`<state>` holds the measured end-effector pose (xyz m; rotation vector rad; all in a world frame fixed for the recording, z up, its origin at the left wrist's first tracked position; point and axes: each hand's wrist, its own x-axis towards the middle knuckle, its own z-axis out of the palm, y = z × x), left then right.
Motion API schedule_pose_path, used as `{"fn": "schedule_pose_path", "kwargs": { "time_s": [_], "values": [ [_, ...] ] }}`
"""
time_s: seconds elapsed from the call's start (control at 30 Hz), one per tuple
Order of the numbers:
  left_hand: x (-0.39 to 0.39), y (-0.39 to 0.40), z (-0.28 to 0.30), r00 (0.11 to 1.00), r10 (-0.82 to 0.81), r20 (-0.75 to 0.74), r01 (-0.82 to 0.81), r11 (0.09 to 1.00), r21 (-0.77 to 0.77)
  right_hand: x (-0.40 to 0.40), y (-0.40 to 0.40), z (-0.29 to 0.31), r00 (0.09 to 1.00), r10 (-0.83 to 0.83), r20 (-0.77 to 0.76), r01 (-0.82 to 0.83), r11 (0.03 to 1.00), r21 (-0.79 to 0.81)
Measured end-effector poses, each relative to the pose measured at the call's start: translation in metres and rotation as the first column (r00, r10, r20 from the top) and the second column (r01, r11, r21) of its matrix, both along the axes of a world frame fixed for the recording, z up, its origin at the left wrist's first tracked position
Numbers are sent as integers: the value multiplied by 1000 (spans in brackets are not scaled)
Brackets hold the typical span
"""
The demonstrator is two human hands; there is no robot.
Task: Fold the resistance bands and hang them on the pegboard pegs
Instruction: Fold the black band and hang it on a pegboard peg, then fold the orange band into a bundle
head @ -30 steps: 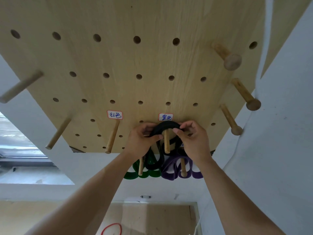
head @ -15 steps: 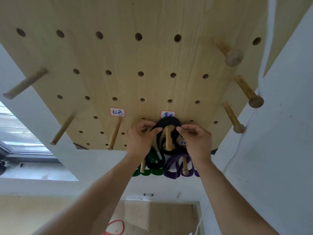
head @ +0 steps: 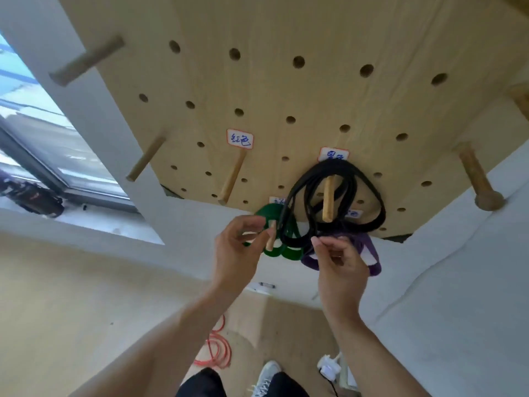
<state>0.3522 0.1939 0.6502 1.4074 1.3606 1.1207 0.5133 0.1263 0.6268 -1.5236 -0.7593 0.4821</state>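
Hung now on its labelled peg (head: 328, 199), black band (head: 337, 179) released by both loosely curled, empty hands (head: 237, 253) (head: 340, 267), leaving red band (head: 214, 351) still on floor.

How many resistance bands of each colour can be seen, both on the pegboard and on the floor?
Black band, hung on a peg: 1
Green band, on a lower peg: 1
Purple band, behind the right hand: 1
Red-orange band, lying on the floor: 1
Total: 4
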Motion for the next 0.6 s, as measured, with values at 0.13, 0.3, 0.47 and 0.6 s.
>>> {"fn": "schedule_pose_path", "kwargs": {
  "time_s": [0.13,0.3,0.47,0.6],
  "values": [
    [-45,-22,-23,997,63,-49,-66,995,-69,-51,-14,-22,986,168,1,-166,977,-131],
    [-128,-53,-55,981,183,-68,-193,962,-193,-109,-28,-49,928,373,-18,-363,889,-278],
    [-215,-99,-94,949,288,-125,-311,914,-260,-176,-44,-69,797,601,-55,-562,706,-432],
    [-273,-144,-126,939,309,-153,-343,874,-343,-237,-61,-93,747,661,-69,-605,634,-482]
  ]
}}
